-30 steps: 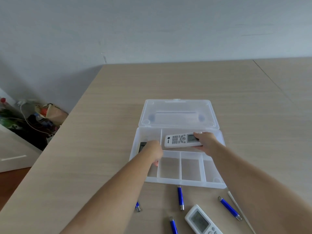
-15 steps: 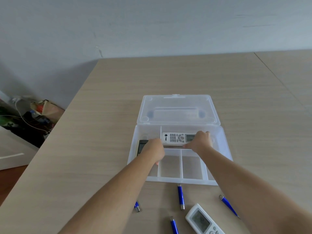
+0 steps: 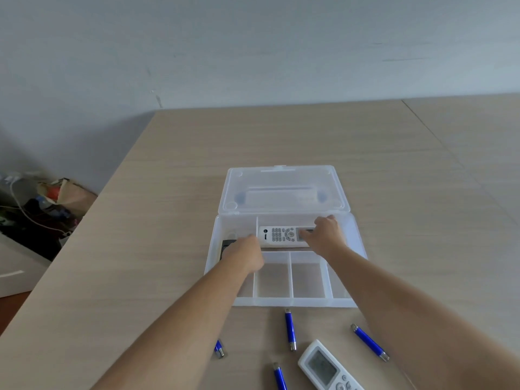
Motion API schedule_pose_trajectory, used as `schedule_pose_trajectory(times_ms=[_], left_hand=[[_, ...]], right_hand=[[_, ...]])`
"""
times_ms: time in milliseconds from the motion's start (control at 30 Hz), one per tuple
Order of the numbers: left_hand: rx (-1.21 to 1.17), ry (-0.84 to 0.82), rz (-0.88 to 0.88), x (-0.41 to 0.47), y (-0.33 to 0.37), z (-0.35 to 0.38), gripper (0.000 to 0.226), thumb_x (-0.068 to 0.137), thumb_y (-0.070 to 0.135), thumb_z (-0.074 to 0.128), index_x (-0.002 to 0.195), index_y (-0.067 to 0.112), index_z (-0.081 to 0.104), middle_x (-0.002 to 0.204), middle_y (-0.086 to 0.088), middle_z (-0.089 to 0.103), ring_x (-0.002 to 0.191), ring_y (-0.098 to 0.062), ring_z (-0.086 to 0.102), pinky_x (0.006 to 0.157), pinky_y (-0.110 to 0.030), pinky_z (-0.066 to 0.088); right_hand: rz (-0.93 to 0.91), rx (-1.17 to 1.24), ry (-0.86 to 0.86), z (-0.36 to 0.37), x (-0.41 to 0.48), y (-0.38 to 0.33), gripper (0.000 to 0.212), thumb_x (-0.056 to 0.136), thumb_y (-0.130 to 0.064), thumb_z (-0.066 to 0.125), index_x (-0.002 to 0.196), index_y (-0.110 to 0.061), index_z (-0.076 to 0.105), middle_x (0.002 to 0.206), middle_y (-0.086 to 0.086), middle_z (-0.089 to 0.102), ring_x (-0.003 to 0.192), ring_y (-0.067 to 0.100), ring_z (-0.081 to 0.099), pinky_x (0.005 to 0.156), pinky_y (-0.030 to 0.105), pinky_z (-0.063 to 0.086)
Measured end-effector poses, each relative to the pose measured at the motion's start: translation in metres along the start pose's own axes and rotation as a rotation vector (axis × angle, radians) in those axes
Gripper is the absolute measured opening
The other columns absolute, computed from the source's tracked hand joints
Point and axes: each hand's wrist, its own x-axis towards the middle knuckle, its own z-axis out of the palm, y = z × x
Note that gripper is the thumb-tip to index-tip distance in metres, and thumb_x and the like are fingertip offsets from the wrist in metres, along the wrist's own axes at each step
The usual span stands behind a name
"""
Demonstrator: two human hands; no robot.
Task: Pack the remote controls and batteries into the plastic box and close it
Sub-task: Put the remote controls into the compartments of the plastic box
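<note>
Far left, off the pale wood-grain table point(image 3: 140, 249): a heap of bags and a white cable point(image 3: 47, 209) on the floor. On the table, a clear plastic box point(image 3: 292, 302) with ribbed dividers, lid point(image 3: 284, 190) flung back flat; left hand point(image 3: 244, 254) curled knuckles-up over a dark remote point(image 3: 226, 246) in the left compartment, grip impossible to tell; white remote point(image 3: 281, 235) lying flat in the long rear compartment, right hand point(image 3: 327, 235) spread loosely across its screen end, fingers pressing rather than clasping. Nearer than the box, left to right: four slim blue batteries point(image 3: 289, 329) with metal caps, one half hidden by the left forearm, and a second white remote point(image 3: 326, 367), rounded, screen up.
</note>
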Motion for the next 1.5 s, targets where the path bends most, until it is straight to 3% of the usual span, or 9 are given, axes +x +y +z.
schedule_pose_trajectory(times_ms=[133,300,533,767,900,1100,1233,1400,1500], left_hand=[[0.153,0.333,0.292,-0.028,0.029,-0.008,0.057,0.087,0.042,0.059,0.133,0.015,0.038,0.125,-0.006,0.053,0.112,-0.028,0.057,0.082,-0.039,0.048],[0.299,0.003,0.702,-0.081,0.077,0.032,0.048,0.084,0.033,0.063,0.128,0.017,0.052,0.126,-0.004,0.058,0.115,-0.026,0.057,0.084,-0.032,0.044],[0.919,-0.152,0.871,-0.095,0.071,0.106,0.076,0.068,0.050,0.078,0.129,0.015,0.050,0.129,-0.007,0.050,0.119,-0.024,0.048,0.095,-0.037,0.041],[0.910,-0.131,0.861,-0.092,0.072,0.121,0.065,0.072,0.034,0.080,0.126,0.012,0.050,0.128,-0.008,0.052,0.121,-0.025,0.049,0.094,-0.036,0.040],[0.894,-0.087,0.856,-0.092,0.070,0.125,0.064,0.074,0.043,0.076,0.123,0.010,0.055,0.124,-0.008,0.051,0.117,-0.024,0.048,0.093,-0.035,0.040],[0.146,-0.320,0.706,-0.099,0.074,0.099,0.028,0.071,0.027,0.081,0.089,0.015,0.063,0.089,0.000,0.058,0.083,-0.017,0.053,0.070,-0.028,0.039],[-0.516,-0.522,0.576,-0.098,0.069,0.059,0.016,0.069,0.018,0.082,0.080,0.019,0.070,0.082,0.000,0.069,0.085,-0.016,0.063,0.086,-0.032,0.049],[-1.091,-0.482,0.388,-0.092,0.039,0.017,0.025,0.081,0.036,0.067,0.089,0.013,0.065,0.072,-0.002,0.072,0.067,-0.017,0.069,0.066,-0.029,0.056],[-1.104,-0.358,0.138,-0.082,0.021,-0.007,0.039,0.089,0.054,0.054,0.095,0.016,0.062,0.070,-0.002,0.066,0.058,-0.015,0.063,0.059,-0.025,0.053]], right_hand=[[-0.100,0.092,0.277,-0.035,-0.020,0.017,0.024,0.090,-0.022,0.048,0.098,-0.008,0.066,0.112,0.011,0.058,0.101,0.030,0.056,0.070,0.032,0.044],[0.031,0.145,0.443,-0.067,-0.065,0.080,0.019,0.086,-0.017,0.048,0.087,-0.006,0.064,0.093,0.014,0.064,0.078,0.028,0.051,0.066,0.029,0.034],[0.225,-0.099,0.036,-0.046,-0.131,0.158,0.039,0.077,-0.044,0.058,0.103,-0.014,0.060,0.094,0.003,0.063,0.078,0.021,0.056,0.062,0.029,0.045],[0.186,-0.183,-0.080,-0.022,-0.148,0.172,0.059,0.068,-0.045,0.072,0.114,-0.013,0.052,0.114,0.008,0.056,0.102,0.026,0.056,0.078,0.038,0.055],[0.203,-0.086,-0.103,-0.028,-0.148,0.178,0.037,0.072,-0.025,0.069,0.103,-0.009,0.055,0.099,0.008,0.063,0.081,0.024,0.060,0.065,0.033,0.052],[0.278,0.370,-0.189,-0.067,-0.137,0.195,0.033,0.077,-0.028,0.074,0.095,-0.004,0.062,0.074,0.006,0.062,0.065,0.022,0.059,0.062,0.031,0.050],[0.202,0.612,-0.106,-0.103,-0.124,0.154,0.022,0.085,-0.027,0.062,0.071,-0.010,0.059,0.065,0.010,0.061,0.052,0.023,0.057,0.055,0.029,0.048],[0.074,0.625,0.026,-0.121,-0.097,0.091,0.021,0.082,-0.031,0.056,0.074,-0.012,0.058,0.072,0.014,0.058,0.066,0.024,0.054,0.063,0.035,0.042],[0.027,0.640,0.085,-0.119,-0.080,0.061,0.015,0.084,-0.023,0.057,0.080,-0.010,0.062,0.081,0.014,0.064,0.073,0.026,0.060,0.071,0.044,0.053]])
